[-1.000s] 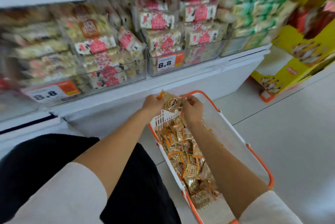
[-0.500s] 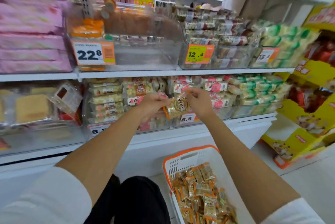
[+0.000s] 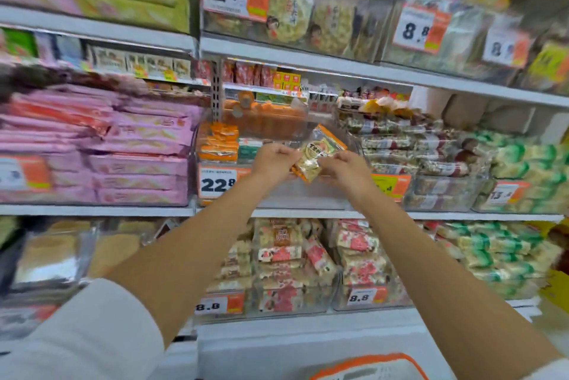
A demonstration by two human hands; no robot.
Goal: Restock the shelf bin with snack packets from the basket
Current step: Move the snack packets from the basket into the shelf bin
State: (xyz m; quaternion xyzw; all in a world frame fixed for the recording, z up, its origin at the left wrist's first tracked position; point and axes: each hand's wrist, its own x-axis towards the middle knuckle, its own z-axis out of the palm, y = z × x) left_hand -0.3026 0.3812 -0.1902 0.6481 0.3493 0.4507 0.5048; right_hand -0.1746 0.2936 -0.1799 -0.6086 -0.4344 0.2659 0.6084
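Observation:
A few orange and gold snack packets are held up between both hands, right in front of the clear shelf bin tagged 22.8. My left hand pinches their left edge and my right hand pinches the right edge. The bin holds a short stack of orange packets at its left end, and the rest of it looks mostly bare. Only the orange rim of the white basket shows, at the bottom edge of the view.
Pink packs fill the bin to the left, and mixed bar packs fill the one to the right. White shelf boards run above and below the 22.8 bin. Red and white packs sit on the shelf underneath.
Both hands have lifted the packets from the basket up to the 22.8 bin. The view has tilted upward, so the basket has dropped almost out of sight.

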